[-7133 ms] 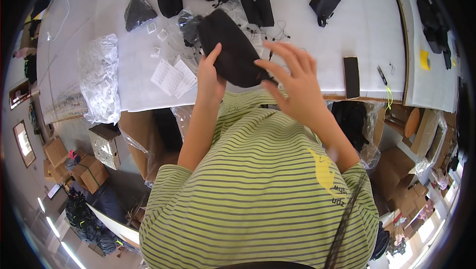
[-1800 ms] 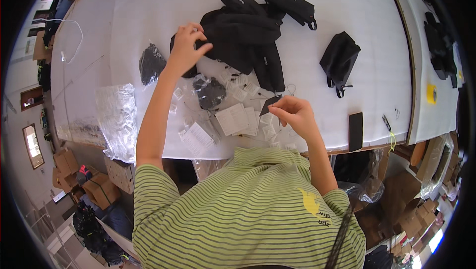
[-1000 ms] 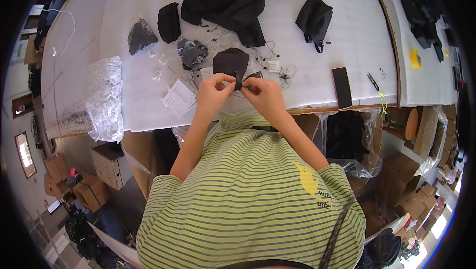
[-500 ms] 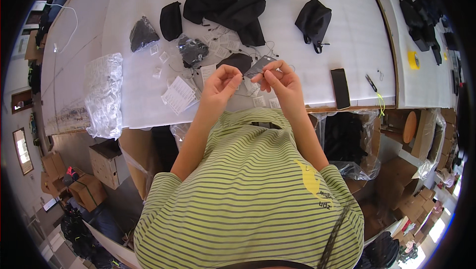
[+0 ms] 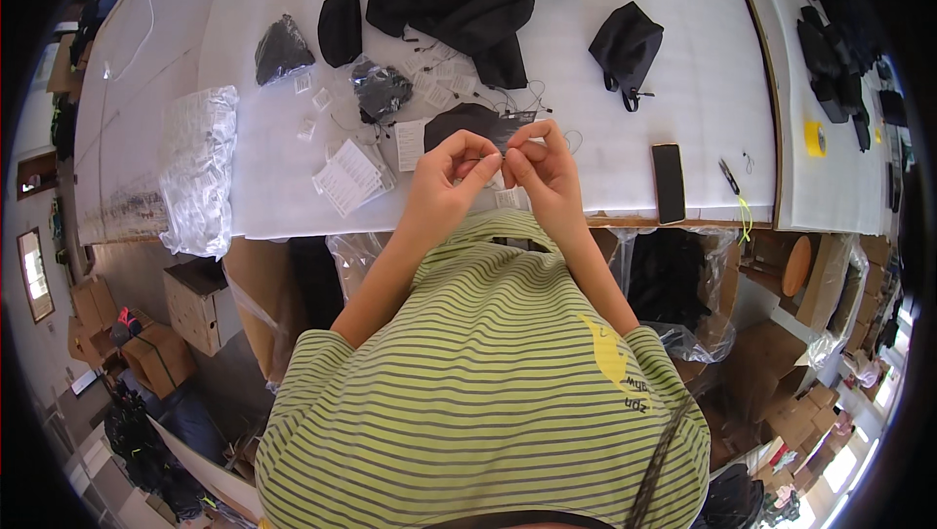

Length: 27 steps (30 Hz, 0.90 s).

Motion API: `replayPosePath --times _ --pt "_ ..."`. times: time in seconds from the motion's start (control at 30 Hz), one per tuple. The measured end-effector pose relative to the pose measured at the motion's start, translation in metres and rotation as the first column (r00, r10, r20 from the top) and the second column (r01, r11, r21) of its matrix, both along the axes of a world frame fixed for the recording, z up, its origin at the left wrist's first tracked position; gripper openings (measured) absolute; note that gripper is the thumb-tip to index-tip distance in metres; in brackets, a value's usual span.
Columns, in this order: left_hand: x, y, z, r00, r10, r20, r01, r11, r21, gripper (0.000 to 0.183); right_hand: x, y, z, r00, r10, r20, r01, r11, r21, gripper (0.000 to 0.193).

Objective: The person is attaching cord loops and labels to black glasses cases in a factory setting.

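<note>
Close together at the table's near edge, my left hand (image 5: 451, 178) and my right hand (image 5: 547, 176) meet at their fingertips. Both are closed in a pinch on a thin black cord (image 5: 475, 159), whose ends I cannot make out. Just beyond the fingers lies a black fabric pouch (image 5: 459, 121), partly covered by my hands. A dark grey card tag (image 5: 515, 123) shows behind my right fingers. White tags with black strings (image 5: 437, 97) are scattered farther off, and printed white slips (image 5: 349, 178) lie to the left of my hands.
Black pouches (image 5: 449, 7) are heaped at the back, with another pouch (image 5: 627, 46) to the right. Bagged black items (image 5: 381, 90) and clear plastic bags (image 5: 200, 168) lie left. A phone (image 5: 669, 183) and small snips (image 5: 728, 176) rest near the right edge. Cardboard boxes (image 5: 161, 358) stand below.
My hands have come together, the right moving left until the fingertips meet. The whole view has shifted slightly. The items on the table stay where they were.
</note>
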State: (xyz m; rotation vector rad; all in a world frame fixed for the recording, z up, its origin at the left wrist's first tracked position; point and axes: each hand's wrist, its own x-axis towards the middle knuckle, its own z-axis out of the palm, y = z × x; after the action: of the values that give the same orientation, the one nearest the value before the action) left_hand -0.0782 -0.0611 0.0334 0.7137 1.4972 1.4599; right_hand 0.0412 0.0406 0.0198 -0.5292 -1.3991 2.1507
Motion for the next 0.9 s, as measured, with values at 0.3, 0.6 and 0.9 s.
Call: replayPosePath --times 0.3,0.6,0.9 --pt "-0.004 0.006 -0.006 1.000 -0.010 0.007 0.010 1.000 0.025 0.009 0.002 0.008 0.004 0.995 0.060 0.075 -0.071 0.986 0.149 0.012" --pt "-0.051 0.044 -0.007 0.839 -0.244 -0.487 0.306 0.951 0.051 0.019 0.008 0.032 0.025 0.967 0.198 -0.162 -0.224 0.960 -0.170 0.009" --pt "-0.015 0.043 0.015 0.514 -0.857 0.030 0.845 0.500 -0.187 0.032 0.021 0.040 0.050 0.833 0.140 -0.536 -0.327 0.905 -0.273 0.013"
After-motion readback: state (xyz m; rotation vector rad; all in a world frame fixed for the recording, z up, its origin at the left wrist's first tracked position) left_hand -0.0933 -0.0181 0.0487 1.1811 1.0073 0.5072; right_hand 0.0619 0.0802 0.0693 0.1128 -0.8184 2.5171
